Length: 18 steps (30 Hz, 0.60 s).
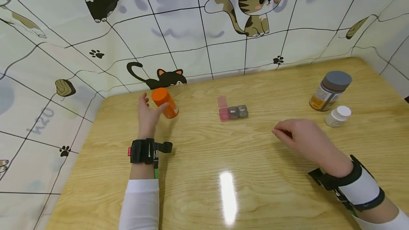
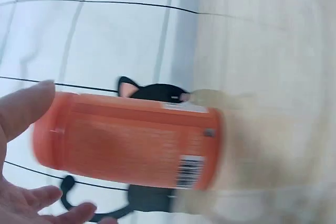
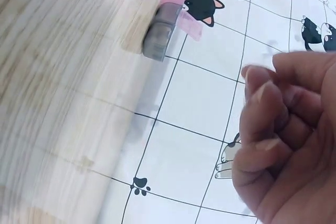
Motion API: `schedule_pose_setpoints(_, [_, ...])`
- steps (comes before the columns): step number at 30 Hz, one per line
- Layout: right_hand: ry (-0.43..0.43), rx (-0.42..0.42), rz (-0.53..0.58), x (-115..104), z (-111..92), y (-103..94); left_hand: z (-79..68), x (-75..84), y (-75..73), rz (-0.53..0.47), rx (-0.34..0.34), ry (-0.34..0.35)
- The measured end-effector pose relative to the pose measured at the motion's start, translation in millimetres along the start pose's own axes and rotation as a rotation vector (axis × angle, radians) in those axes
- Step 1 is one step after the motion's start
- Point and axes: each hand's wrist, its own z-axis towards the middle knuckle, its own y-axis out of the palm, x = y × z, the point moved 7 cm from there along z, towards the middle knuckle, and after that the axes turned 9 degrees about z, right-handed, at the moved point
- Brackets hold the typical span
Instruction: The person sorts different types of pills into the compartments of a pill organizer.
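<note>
At far left | reach presumed; orange cylindrical plastic bottle (image 1: 168, 101) is flanked by wide-spread left hand (image 1: 148, 114); right hand (image 1: 301, 139) loosely curled, seemingly empty | left-finger closing presumably required

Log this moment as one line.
left hand: beside orange bottle, contact unclear | right hand: loosely curled, nothing visibly held | pill organizer: pink lid open
</note>
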Motion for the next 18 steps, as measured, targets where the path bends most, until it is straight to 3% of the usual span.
schedule_pose_setpoints(2, [-0.036,-0.027,-0.002,-2,-2,2.4,3.0,-11.6,10.0,-0.023,-0.087,-0.040])
schedule_pose_setpoints(4, [-0.060,-0.059,-0.007,-2,-4,4.6,4.7,-15.8,16.8,-0.042,-0.123,-0.030])
schedule_pose_setpoints(8, [-0.063,-0.119,-0.006,-1,-5,6.3,8.0,-15.4,20.7,-0.059,-0.101,0.031])
schedule_pose_setpoints(12, [-0.037,-0.141,-0.008,2,-6,4.5,7.4,-13.7,18.7,0.001,-0.070,0.065])
schedule_pose_setpoints(15, [-0.037,-0.138,-0.010,2,-6,2.4,-3.5,1.4,19.5,0.031,-0.070,0.133])
schedule_pose_setpoints(18, [-0.038,-0.137,-0.010,3,-6,0.7,-27.0,33.7,34.2,0.036,-0.161,0.239])
